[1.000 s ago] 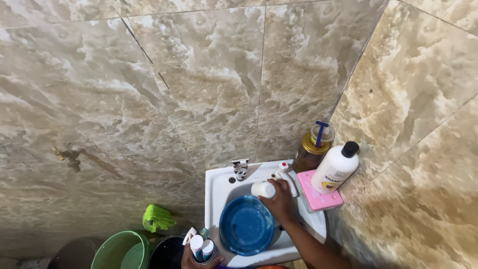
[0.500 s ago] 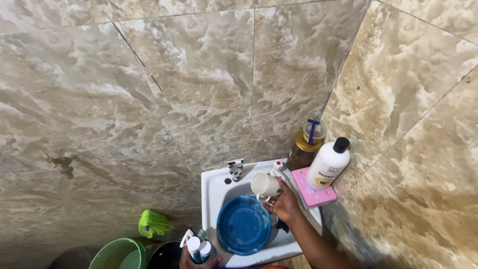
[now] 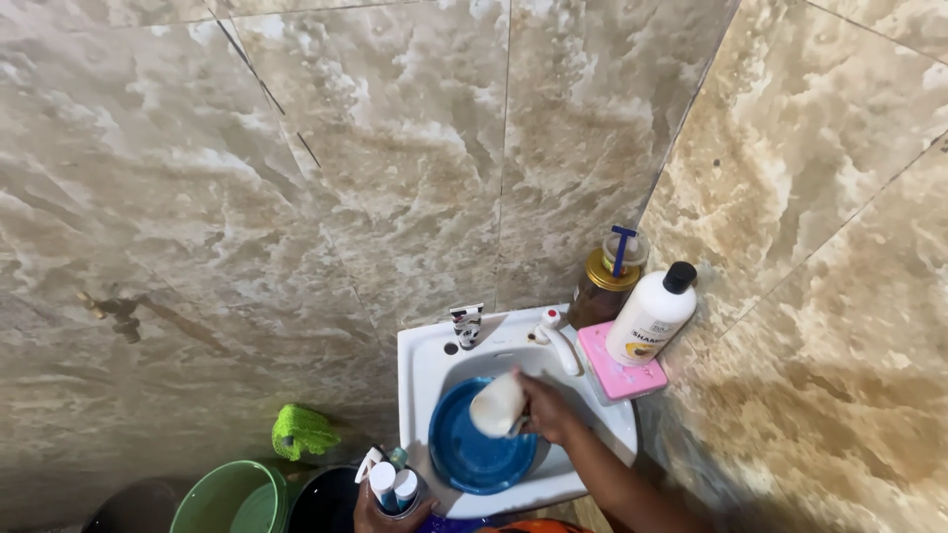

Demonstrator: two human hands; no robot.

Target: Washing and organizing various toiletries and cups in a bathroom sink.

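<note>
My right hand (image 3: 546, 409) grips a white cup (image 3: 497, 405) by its side and holds it tilted over a blue bowl (image 3: 478, 439) that sits in the white sink (image 3: 427, 357). At the bottom edge my left hand (image 3: 387, 515) holds a container (image 3: 393, 488) with several white tubes and brushes sticking out of it. Only the fingers of that hand show. A chrome tap (image 3: 466, 324) stands at the back of the sink.
On the sink's right rim lie a pink soap dish (image 3: 618, 373), a white bottle with a black cap (image 3: 648, 316), an amber jar (image 3: 604, 286) with a blue razor, and a small white bottle (image 3: 556, 338). Green bucket (image 3: 229, 501), dark bucket (image 3: 331, 500) and green scrubber (image 3: 302, 430) sit lower left. Tiled walls enclose the corner.
My right hand picked the white cup up from the sink's back rim, swung it left and down, and now tilts it over the blue bowl. My left hand stayed put.
</note>
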